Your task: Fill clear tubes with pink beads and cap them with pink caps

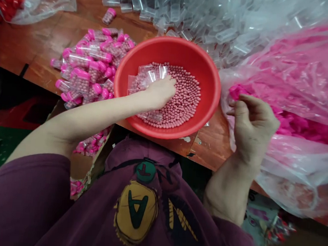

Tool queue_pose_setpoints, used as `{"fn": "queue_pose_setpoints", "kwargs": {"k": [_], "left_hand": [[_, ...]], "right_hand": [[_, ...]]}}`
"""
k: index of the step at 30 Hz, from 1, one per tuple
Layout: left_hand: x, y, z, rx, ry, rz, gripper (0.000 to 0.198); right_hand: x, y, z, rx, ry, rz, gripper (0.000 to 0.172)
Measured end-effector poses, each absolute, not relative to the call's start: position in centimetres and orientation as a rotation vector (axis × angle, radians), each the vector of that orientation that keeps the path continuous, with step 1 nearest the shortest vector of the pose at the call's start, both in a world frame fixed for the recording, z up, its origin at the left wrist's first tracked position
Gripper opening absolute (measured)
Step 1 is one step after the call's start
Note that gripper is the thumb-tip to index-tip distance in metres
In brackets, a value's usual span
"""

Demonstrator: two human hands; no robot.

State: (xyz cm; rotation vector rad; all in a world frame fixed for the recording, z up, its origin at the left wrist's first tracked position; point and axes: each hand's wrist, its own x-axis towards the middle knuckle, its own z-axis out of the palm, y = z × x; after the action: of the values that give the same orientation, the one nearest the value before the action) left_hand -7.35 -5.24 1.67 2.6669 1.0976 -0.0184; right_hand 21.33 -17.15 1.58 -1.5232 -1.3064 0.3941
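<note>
Reaching into the red basin [209, 85], left hand [162, 92] rests on the pink beads [187, 98], fingers curled among clear tubes [150, 76]; whether it grips 1 cannot be told. Right hand [252, 122] pinches the clear bag [297, 91] of pink caps [300, 126]. Risk: basin overhangs the desk [39, 41] edge; a downward push could tip it and scatter beads. Filled tubes [89, 68] lie near.

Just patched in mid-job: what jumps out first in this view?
The red bowl at the centre, holding small pink beads, with the left hand pressed into them beside some clear tubes. Left of the bowl lies a pile of pink-capped filled tubes. At right, the right hand reaches into a clear bag of bright pink caps.
</note>
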Motion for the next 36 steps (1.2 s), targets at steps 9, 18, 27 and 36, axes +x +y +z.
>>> {"fn": "queue_pose_setpoints", "kwargs": {"k": [9, 18, 27, 36], "left_hand": [[-1.3, -7.3, 0.2, 2.674, 0.961, -0.191, 0.044], [-1.8, -7.0, 1.9, 1.67, 0.924, 0.35, 0.027], [-6.1, -11.2, 5.0, 0.787, 0.868, 0.592, 0.022], [-8.6, -13.2, 4.9, 0.493, 0.798, 0.646, 0.05]], "right_hand": [[29.9, -20.3, -3.4, -1.984, -1.327, 0.079, 0.034], [30.3, -15.6, -6.5, -2.411, -1.361, -0.035, 0.027], [30.2, -13.2, -8.3, -2.334, -1.283, -0.142, 0.042], [30.9, -11.8, -8.7, -2.354, -1.232, -0.102, 0.046]]}}
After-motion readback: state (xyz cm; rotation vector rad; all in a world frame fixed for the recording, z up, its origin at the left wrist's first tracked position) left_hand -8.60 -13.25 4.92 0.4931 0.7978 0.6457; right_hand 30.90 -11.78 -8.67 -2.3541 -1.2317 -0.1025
